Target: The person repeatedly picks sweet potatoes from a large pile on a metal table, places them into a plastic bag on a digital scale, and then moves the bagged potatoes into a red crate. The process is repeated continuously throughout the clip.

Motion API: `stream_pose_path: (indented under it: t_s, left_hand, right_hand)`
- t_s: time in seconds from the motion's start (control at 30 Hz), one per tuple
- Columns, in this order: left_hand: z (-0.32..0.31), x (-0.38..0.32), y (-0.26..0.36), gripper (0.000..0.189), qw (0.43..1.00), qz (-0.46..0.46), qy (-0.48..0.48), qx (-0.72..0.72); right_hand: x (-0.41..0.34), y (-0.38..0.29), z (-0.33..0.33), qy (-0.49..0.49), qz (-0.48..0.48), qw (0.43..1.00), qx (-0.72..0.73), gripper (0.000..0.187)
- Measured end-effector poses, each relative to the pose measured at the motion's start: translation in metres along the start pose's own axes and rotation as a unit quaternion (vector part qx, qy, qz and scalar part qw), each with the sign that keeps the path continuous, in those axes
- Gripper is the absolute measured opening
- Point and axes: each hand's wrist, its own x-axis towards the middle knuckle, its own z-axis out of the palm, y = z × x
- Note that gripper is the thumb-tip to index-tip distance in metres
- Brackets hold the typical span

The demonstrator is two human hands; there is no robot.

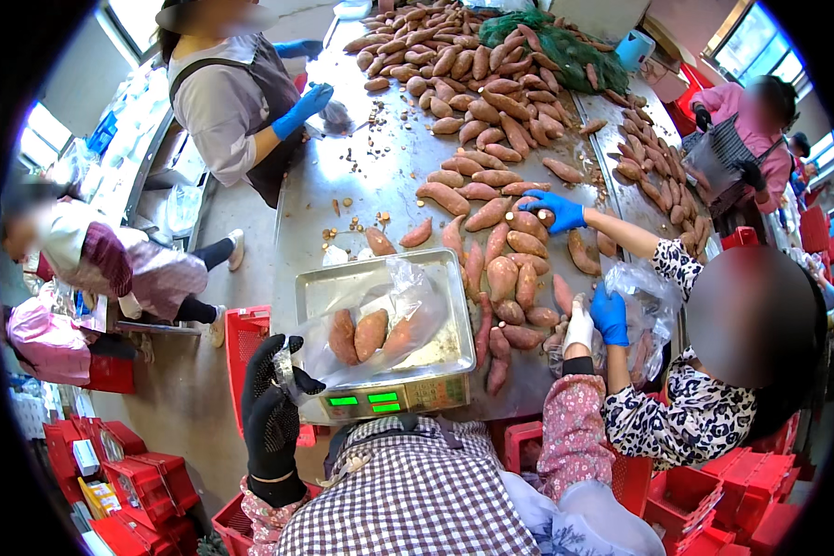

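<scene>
My left hand, in a black dotted work glove, grips the gathered mouth of a clear plastic bag. The bag lies across the metal pan of a digital scale with lit green displays, and several sweet potatoes show through it. My right hand, in a white glove, reaches to the right side of the table beside a pinkish sweet potato. Its fingertips are close to that potato; whether they hold anything is unclear. A co-worker's blue-gloved hand is right next to it, at another clear bag.
A heap of sweet potatoes and green netting cover the far part of the metal table. The co-worker's other blue-gloved hand rests on potatoes. Another worker stands far left. Red crates flank me.
</scene>
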Motion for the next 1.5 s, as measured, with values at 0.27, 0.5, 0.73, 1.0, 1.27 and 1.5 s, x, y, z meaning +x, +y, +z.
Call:
stream_pose_path:
  t_s: [0.27, 0.5, 0.73, 1.0, 1.27, 1.5]
  left_hand:
    - [0.005, -0.001, 0.004, 0.063, 0.999, 0.0, -0.02, -0.027]
    - [0.016, -0.001, 0.015, 0.065, 0.998, -0.041, -0.019, -0.044]
    - [0.021, 0.0, 0.018, 0.07, 0.995, -0.07, -0.042, -0.058]
    - [0.018, 0.004, 0.015, 0.065, 0.998, -0.03, -0.038, -0.038]
    - [0.014, 0.002, 0.02, 0.069, 0.986, -0.015, -0.059, 0.157]
    - [-0.002, 0.002, 0.033, 0.069, 0.908, 0.131, 0.064, 0.393]
  right_hand:
    - [-0.012, 0.011, 0.013, -0.02, -0.476, 0.658, -0.583, 0.031]
    - [-0.049, -0.055, 0.028, -0.055, -0.259, 0.792, -0.551, 0.044]
    - [-0.243, -0.175, 0.086, -0.637, -0.204, 0.732, -0.125, 0.063]
    - [-0.24, -0.05, 0.224, -0.468, -0.579, 0.422, -0.517, 0.04]
    - [-0.234, -0.062, 0.184, -0.505, -0.547, 0.588, -0.315, 0.037]
    - [-0.265, -0.142, 0.119, -0.271, -0.398, 0.866, -0.138, 0.029]
